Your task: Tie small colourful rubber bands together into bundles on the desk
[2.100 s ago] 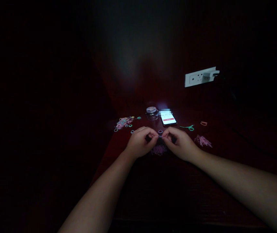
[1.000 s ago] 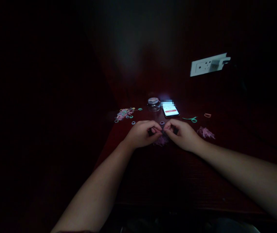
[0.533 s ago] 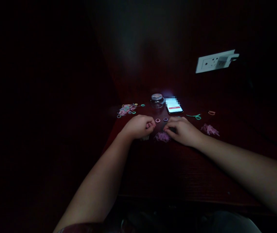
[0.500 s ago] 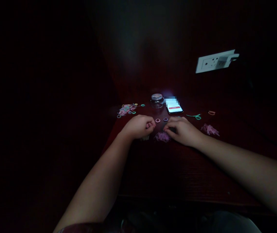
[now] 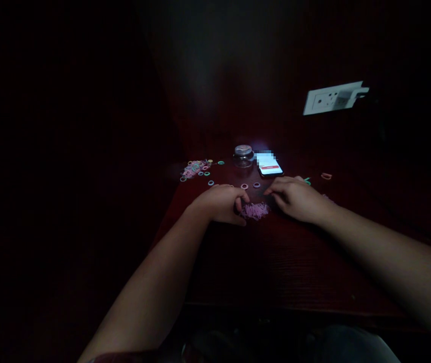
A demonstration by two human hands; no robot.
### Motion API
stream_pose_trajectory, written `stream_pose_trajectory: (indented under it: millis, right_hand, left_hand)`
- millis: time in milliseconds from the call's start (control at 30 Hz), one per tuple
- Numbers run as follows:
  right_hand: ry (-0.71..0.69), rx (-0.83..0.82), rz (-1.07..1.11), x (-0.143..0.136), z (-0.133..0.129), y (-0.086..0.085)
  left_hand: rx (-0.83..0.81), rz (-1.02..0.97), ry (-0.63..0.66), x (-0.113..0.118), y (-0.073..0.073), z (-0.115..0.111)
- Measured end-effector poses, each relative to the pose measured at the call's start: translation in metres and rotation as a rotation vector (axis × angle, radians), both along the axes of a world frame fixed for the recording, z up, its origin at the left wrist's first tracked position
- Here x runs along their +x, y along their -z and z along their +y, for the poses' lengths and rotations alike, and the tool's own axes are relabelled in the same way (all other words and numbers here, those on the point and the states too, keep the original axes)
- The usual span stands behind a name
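My left hand (image 5: 228,204) lies low over the table at the left edge of a pile of thin purple strands (image 5: 255,210), its thumb and fingers apart and curved about that edge. My right hand (image 5: 294,198) is just right of the same pile, fingers bent and apart, with nothing visible in them. Behind the hands sit a pink ring-shaped band (image 5: 244,186) and a purple ring-shaped band (image 5: 256,185). A blue band (image 5: 210,183) lies further left. Partly hidden behind my right hand is a green-handled tool (image 5: 307,181).
A heap of mixed coloured bands (image 5: 195,169) lies at the back left. A lidded clear jar (image 5: 243,157) stands beside a lit phone (image 5: 270,165). An orange loop (image 5: 326,176) lies at the right. A socket panel (image 5: 332,98) is on the wall.
My left hand has opened from a closed pose and reached the purple pile. My right hand has drawn back to the right, off the pile, and now covers most of the green-handled tool.
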State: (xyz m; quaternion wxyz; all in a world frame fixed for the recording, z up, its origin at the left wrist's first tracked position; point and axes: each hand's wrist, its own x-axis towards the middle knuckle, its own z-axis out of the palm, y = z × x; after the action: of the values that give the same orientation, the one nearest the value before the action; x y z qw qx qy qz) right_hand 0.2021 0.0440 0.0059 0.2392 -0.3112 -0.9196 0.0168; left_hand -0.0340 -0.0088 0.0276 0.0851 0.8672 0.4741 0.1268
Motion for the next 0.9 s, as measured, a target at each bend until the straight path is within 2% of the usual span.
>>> stream_pose_trajectory:
  millis: [233, 333, 400, 467, 533, 600, 767, 900]
  right_hand:
    - [-0.067, -0.038, -0.056, -0.002, -0.001, 0.005]
    - [-0.084, -0.050, -0.034, -0.002, -0.001, 0.006]
    - [-0.083, -0.052, -0.027, -0.002, -0.001, 0.007]
    - [-0.077, -0.044, -0.015, -0.002, -0.001, 0.008]
    - [-0.078, -0.033, 0.018, -0.002, -0.001, 0.009]
    - [-0.084, -0.026, 0.036, -0.002, -0.001, 0.009]
    - [-0.076, -0.023, 0.042, -0.003, -0.002, 0.010]
    - [-0.075, -0.030, 0.050, -0.004, -0.001, 0.011]
  left_hand:
    - [-0.065, -0.012, -0.016, 0.000, -0.002, -0.003]
    - [0.024, -0.055, -0.086, -0.010, -0.005, -0.001]
    - [0.159, -0.097, -0.246, -0.025, -0.004, 0.005]
    - [0.270, -0.144, -0.509, -0.047, 0.000, 0.012]
    - [0.246, -0.131, -0.734, -0.070, 0.007, 0.018]
    - [0.144, -0.122, -0.839, -0.087, 0.017, 0.024]
    - [0.118, -0.102, -0.822, -0.094, 0.039, 0.034]
    - [0.122, -0.095, -0.835, -0.092, 0.046, 0.038]
